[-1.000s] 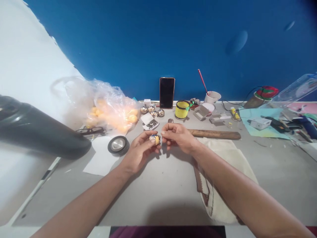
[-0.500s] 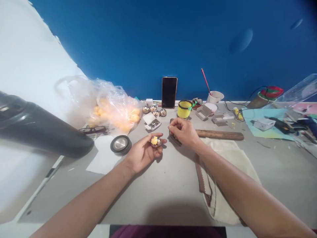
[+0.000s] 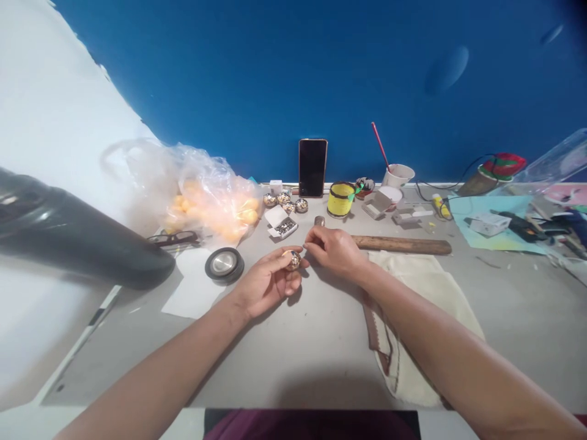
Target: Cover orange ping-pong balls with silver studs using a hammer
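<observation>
In my left hand [image 3: 270, 282] is a small orange ball studded with shiny metal tacks [image 3: 292, 261], held between thumb and fingers. My right hand [image 3: 337, 249] is just to its right, thumb and fingertips pinched together near the ball; whatever they hold is too small to make out. Beyond the hands stands an opened white box of metal tacks [image 3: 283, 225]. Several tack-covered balls [image 3: 288, 206] are grouped behind that box. Partly hidden by my right hand lies a hammer [image 3: 403, 245] with a wooden handle.
A clear bag of orange balls [image 3: 215, 205] and a dark bottle [image 3: 77, 232] are at left, a round lid [image 3: 224, 265] nearer. A phone [image 3: 312, 168] leans on the wall. At right are a yellow container [image 3: 340, 200], a paper cup [image 3: 398, 176] and a folded cloth [image 3: 426, 305].
My right hand has moved left, bringing its pinched fingertips close to the ball. The left thumb has shifted over the ball, turning its tack-covered side up.
</observation>
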Demonstrator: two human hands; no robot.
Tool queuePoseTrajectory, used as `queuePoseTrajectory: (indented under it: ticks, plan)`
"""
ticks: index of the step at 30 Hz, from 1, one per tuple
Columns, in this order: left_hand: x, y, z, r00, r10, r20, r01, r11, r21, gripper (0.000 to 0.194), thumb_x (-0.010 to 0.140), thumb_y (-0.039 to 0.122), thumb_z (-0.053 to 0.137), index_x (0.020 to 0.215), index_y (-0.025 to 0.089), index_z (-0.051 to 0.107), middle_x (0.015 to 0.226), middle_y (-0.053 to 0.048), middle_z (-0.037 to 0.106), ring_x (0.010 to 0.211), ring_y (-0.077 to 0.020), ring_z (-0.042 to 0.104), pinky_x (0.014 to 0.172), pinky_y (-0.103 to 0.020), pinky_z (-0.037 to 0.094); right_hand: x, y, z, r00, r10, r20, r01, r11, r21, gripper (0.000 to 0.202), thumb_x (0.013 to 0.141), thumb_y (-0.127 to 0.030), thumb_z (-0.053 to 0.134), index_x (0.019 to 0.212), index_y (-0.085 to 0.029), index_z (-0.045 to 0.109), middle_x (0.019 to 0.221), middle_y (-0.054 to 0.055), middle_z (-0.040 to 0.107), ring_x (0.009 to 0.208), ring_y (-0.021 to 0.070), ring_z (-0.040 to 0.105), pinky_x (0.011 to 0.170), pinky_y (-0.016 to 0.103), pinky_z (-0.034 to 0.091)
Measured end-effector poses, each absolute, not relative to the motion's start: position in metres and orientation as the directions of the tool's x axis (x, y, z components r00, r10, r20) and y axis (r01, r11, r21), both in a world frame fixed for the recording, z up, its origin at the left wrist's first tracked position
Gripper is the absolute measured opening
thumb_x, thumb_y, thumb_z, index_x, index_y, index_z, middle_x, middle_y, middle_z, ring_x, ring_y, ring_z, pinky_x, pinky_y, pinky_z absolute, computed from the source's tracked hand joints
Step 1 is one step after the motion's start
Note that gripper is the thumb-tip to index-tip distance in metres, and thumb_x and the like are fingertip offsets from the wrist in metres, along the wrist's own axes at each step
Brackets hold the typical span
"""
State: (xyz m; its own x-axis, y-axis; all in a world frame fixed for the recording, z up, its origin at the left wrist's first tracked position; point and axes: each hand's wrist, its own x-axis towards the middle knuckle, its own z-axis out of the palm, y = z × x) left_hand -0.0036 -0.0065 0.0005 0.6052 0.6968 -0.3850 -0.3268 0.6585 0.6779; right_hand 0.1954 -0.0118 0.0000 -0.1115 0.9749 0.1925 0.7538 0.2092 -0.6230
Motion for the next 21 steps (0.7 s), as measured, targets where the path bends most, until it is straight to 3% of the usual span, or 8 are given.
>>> queuePoseTrajectory:
  ticks: [7, 15, 21]
  plan:
    - [-0.0067, -0.0059, 0.0016, 0.705, 0.613, -0.356, -0.290, 0.708, 0.644, 0.044, 0.102, 0.052, 0.048, 0.097, 0.013, 0.068, 0.056, 0.003, 0.054, 0.031, -0.0064, 0.040, 0.034, -0.018, 0.030, 0.1958, -0.0124, -0.0031, -0.147, 0.967, 0.210, 0.784, 0.243, -0.570, 0.009, 0.092, -0.021, 0.059, 0.087, -0.020, 0.067, 0.081, 0.002, 0.073, 0.069, 0.0161, 0.059, 0.066, 0.026, 0.034]
    - [-0.0075, -0.0045, -0.0009, 0.692, 0.612, -0.383, -0.277, 0.715, 0.642, 0.054, 0.100, 0.062, 0.044, 0.088, 0.014, 0.065, 0.050, 0.004, 0.049, 0.029, -0.0060, 0.037, 0.033, -0.016, 0.028, 0.1945, -0.0124, -0.0047, -0.190, 0.966, 0.175, 0.831, 0.254, -0.494, 0.012, 0.093, -0.021, 0.057, 0.093, -0.020, 0.068, 0.089, 0.005, 0.074, 0.079, 0.0187, 0.063, 0.071, 0.028, 0.037]
    - [-0.0062, -0.0097, -0.0004, 0.653, 0.660, -0.372, -0.238, 0.644, 0.727, 0.057, 0.098, 0.065, 0.045, 0.088, 0.013, 0.064, 0.055, 0.002, 0.053, 0.032, -0.0053, 0.040, 0.036, -0.015, 0.030, 0.1944, -0.0128, -0.0045, -0.198, 0.964, 0.175, 0.838, 0.259, -0.479, 0.012, 0.092, -0.021, 0.056, 0.091, -0.021, 0.068, 0.088, 0.004, 0.073, 0.079, 0.0187, 0.062, 0.070, 0.028, 0.036]
